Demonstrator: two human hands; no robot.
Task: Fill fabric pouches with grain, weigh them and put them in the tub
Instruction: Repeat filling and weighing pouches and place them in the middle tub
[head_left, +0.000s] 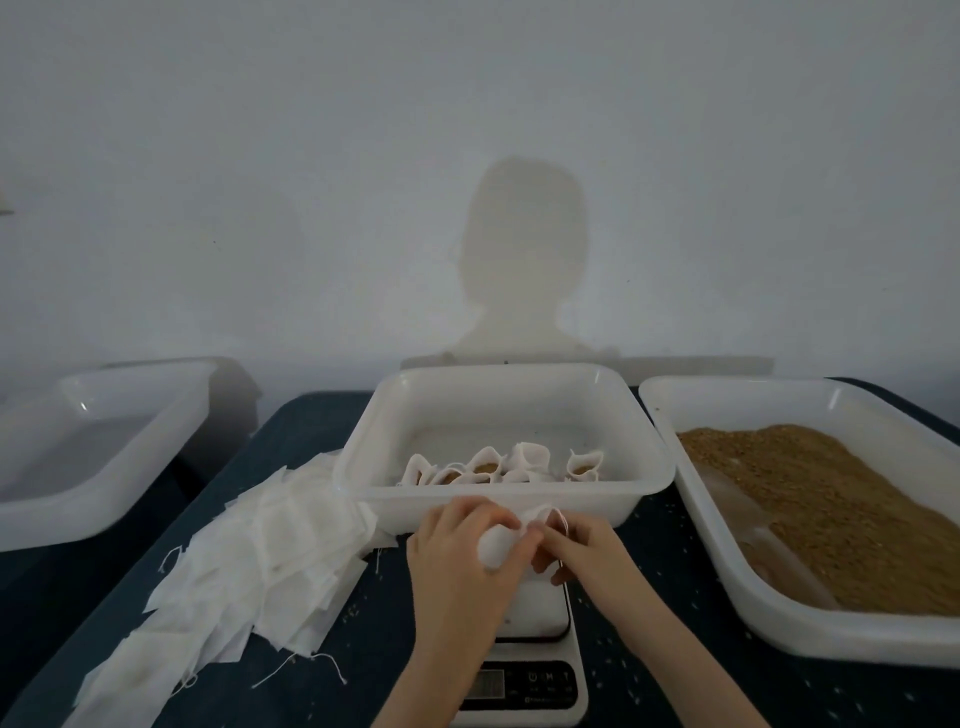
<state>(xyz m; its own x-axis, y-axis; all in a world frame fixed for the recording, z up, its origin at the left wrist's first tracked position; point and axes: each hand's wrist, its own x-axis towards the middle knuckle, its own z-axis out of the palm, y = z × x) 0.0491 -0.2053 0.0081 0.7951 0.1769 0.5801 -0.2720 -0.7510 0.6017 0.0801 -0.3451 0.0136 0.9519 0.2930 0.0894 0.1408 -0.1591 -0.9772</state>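
Observation:
A small white fabric pouch (496, 545) is held above the white kitchen scale (535, 654). My left hand (457, 556) grips its body while my right hand (576, 551) pinches its mouth and drawstring loop. Just beyond them stands the white tub (644, 483) with several filled pouches (498, 465) in it. On the right, a large white tray (675, 467) holds brown grain (810, 499). A pile of flat empty pouches (249, 561) lies to the left of the scale.
A second white tub (104, 499) stands at the far left, partly off the dark blue table (311, 415). Loose grains are scattered on the table around the scale. A pale wall rises right behind the tubs.

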